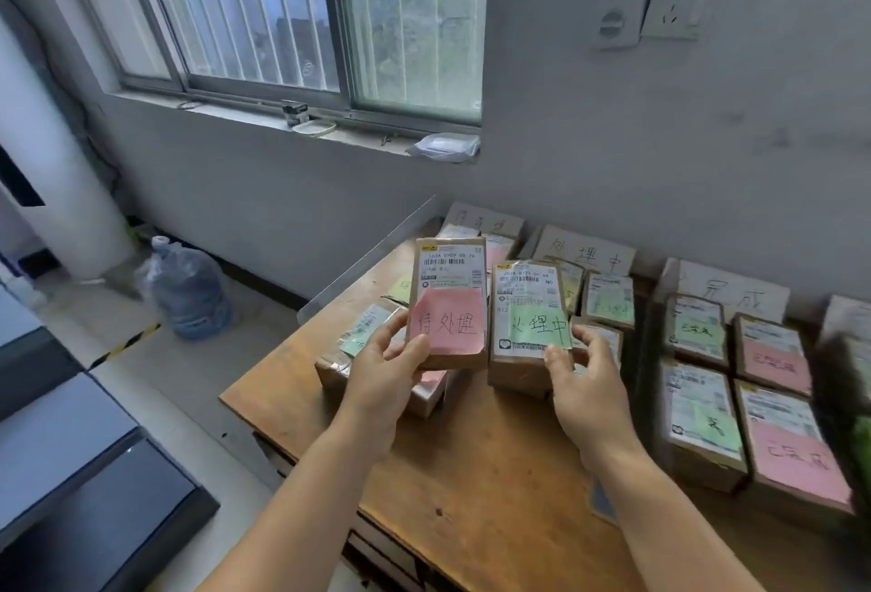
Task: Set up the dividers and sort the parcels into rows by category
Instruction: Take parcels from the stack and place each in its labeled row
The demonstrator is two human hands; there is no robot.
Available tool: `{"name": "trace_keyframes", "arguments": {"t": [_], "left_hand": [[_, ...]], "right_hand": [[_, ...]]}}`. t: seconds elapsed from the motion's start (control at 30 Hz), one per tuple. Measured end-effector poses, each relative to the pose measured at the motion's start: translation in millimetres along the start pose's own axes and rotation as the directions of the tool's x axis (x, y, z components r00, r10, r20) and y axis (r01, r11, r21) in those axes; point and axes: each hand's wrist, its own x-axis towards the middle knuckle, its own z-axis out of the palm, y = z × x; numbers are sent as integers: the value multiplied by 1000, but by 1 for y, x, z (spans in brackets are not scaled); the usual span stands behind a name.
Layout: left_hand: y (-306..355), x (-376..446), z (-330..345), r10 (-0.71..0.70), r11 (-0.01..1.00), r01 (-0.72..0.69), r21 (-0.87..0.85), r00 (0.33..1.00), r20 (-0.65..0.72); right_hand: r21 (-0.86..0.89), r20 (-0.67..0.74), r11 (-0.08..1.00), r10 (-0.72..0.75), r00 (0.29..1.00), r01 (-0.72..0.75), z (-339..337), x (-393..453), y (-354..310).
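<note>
Both hands are raised over the wooden surface (471,473), each holding a small brown parcel upright with its label toward the camera. The left hand (384,384) grips the parcel with the pink note (450,304) at its lower left corner, thumb on the front over the note's edge and fingers curled behind. The right hand (589,384) pinches the parcel with the green note (530,323) at its lower right corner, thumb on the front and fingers wrapped round the side. The two held parcels stand side by side, just apart, above a loose pile of parcels (367,346) lying at the left of the surface (one carries a pale green note that the left hand partly hides). Against the wall stand three folded card dividers with handwritten characters: the left divider (485,219) behind the held parcels, the middle divider (589,252) further right, and the right divider (735,292) beyond that. In front of the middle divider lie parcels with green notes (608,301), flat on the surface. In front of the right divider lie four parcels in two rows (735,398), some with green notes and some with pink. A clear plastic sheet (372,257) leans along the left edge of the surface. On the floor to the left stands a large water bottle (191,292), below a barred window (292,11).
</note>
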Motion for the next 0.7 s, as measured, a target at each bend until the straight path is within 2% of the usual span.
{"name": "trace_keyframes", "arguments": {"t": [0.17,0.4,0.7], "left_hand": [[4,32,-30,-53,998,52,19,994,98],[6,55,-60,-89,995,76,71,974,208],[-1,63,-82,-153,985,125,117,950,271]], "right_hand": [[-82,-111,989,110,988,-120,41,-23,15],[-142,-237,931,298,925,-337,79,-60,38],[-106,-323,885,401,857,-454,100,-73,59]]}}
